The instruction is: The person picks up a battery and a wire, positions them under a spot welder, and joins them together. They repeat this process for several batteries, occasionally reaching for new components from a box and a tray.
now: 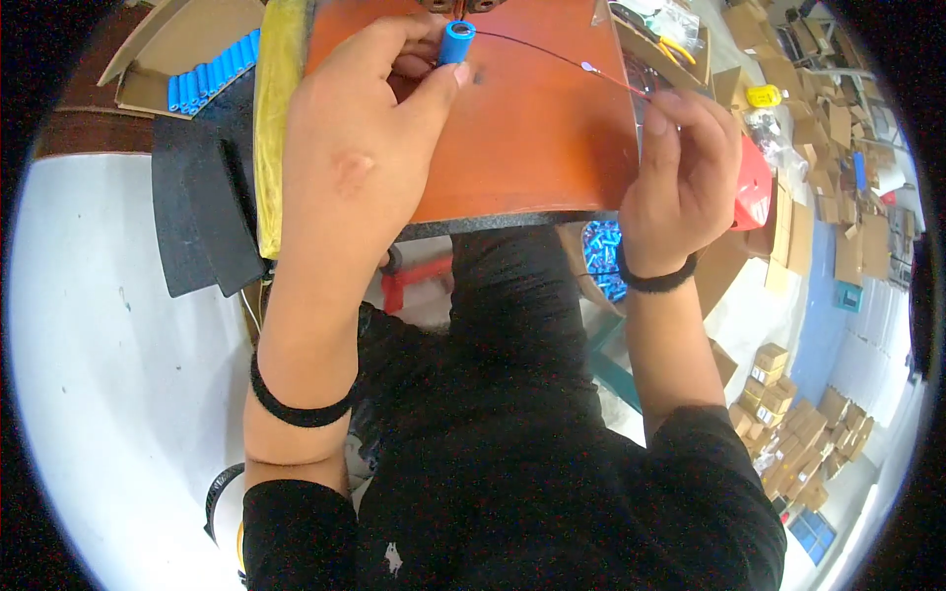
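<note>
Between the thumb and fingers of my left hand (360, 138) is a blue cylindrical battery cell (456, 43), its end facing up, close to the metal tips (463, 8) at the top of the orange work surface. A thin dark wire (537, 46) runs from the cell's upper end toward the right, with a small whitish piece (590, 68) partway along it. My right hand (688, 167) pinches the reddish far part of this wire over the surface's right edge, fingers closed. The fingertips of my left hand behind the cell are partly hidden.
At the upper left, a cardboard box (138, 89) holds a row of blue cells (212, 74). Below the surface's right edge sits a container of many blue cells (603, 258). A tray with yellow-handled pliers (678, 49) lies at upper right; cardboard boxes (788, 433) stack on the floor.
</note>
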Motion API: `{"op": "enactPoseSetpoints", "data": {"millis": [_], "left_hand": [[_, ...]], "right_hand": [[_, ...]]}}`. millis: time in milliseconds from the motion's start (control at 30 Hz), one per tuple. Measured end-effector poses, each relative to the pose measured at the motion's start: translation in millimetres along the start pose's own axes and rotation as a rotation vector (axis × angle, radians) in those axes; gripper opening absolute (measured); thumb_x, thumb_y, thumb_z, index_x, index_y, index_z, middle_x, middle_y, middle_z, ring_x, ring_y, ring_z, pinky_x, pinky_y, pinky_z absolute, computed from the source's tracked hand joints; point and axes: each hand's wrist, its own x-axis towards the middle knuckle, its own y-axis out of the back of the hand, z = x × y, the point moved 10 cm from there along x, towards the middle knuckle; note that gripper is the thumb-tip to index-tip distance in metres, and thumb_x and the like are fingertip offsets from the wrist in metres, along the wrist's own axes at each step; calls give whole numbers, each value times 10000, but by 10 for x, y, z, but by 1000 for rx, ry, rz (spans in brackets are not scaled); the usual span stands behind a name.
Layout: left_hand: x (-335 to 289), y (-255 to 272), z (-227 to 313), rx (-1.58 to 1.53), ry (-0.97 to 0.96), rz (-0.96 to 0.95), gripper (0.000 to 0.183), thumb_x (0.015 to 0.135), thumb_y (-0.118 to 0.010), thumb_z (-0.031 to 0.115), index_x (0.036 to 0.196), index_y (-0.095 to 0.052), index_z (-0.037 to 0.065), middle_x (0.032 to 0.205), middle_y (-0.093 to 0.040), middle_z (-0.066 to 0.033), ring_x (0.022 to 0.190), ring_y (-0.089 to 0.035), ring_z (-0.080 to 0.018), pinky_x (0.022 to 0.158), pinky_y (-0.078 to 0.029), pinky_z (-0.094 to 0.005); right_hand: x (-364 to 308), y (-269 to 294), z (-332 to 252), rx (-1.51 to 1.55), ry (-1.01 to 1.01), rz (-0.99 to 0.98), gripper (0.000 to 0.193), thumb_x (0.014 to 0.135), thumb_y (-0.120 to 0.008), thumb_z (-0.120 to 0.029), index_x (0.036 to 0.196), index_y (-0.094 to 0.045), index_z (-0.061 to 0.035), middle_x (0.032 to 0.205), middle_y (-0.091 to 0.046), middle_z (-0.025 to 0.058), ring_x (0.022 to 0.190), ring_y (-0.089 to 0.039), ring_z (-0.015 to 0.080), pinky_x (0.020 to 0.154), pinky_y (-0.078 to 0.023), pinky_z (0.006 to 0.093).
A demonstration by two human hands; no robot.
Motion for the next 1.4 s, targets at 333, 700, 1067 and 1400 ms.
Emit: {"op": "enactPoseSetpoints", "data": {"millis": [333,700,1067,1400], "left_hand": [[42,-14,-6,26,-18,-23,325,870,-698,154,1143,-635,-11,964,-709,-73,889,-650,-107,817,-482,-239],[44,-20,-54,-39,-22,2,366,866,-703,168,1156,-627,-40,945,-704,-60,854,-645,-98,807,-485,-231],[21,29,35,81,-7,24,377,859,-713,184,1154,-631,-37,953,-707,-64,861,-655,-118,812,-488,-236],[-30,25,62,227,160,-10,355,862,-717,228,1118,-644,-8,925,-708,-53,837,-647,-94,800,-486,-242]], "right_hand": [[10,-23,-5,-26,38,21,138,802,-670,27,928,-660,-30,933,-660,107,878,-634,245,779,-499,312],[-3,-9,58,-1,30,34,146,804,-674,12,937,-659,-47,939,-658,100,872,-629,250,775,-500,321],[20,-39,-15,-49,72,6,145,807,-675,9,937,-658,-52,946,-654,104,864,-627,251,759,-502,320],[39,-38,-33,-51,43,16,168,791,-677,34,939,-672,-44,907,-662,92,846,-635,242,757,-501,315]]}}
